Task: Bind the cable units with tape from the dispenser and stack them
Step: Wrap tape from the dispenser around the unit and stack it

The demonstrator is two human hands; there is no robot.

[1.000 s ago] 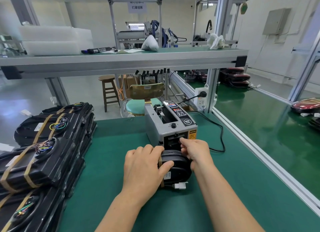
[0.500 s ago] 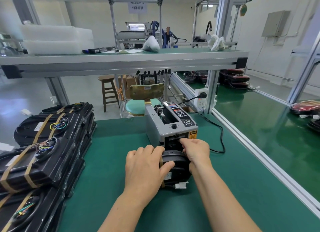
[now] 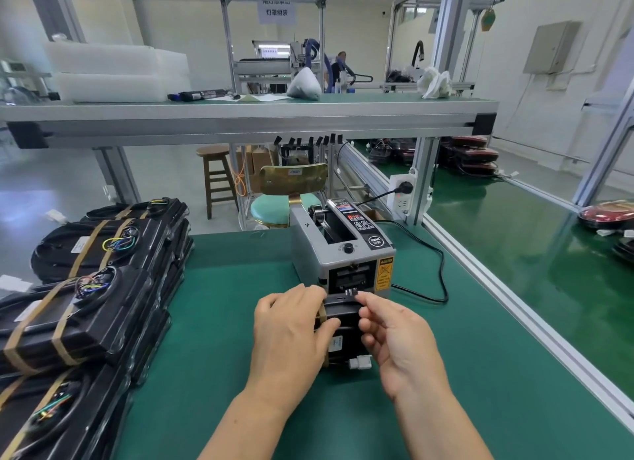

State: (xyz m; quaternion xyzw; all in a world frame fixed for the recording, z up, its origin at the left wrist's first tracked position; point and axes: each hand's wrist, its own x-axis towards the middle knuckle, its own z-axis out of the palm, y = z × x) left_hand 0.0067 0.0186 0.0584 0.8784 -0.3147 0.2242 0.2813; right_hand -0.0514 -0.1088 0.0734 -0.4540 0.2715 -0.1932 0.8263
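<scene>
head | unit [image 3: 343, 319] on mat [image 3: 240, 322], just before dispenser [image 3: 343, 253] mouth | L hand [image 3: 288, 332] grips unit's left edge, thumb by tape band [image 3: 322, 313] | R hand [image 3: 394, 336] at unit's right edge, fingers curled, grip can't tell | stack [image 3: 85, 288] at left, bare mat between; cord [image 3: 442, 271] and rail [image 3: 514, 305] at right

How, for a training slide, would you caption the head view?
Left hand holds a cable unit before the tape dispenser; right hand beside it.

Yellow label [image 3: 384, 275] on dispenser [image 3: 343, 253] — "CAUTION"

Black cable unit [image 3: 343, 317], green mat [image 3: 240, 322]
</scene>
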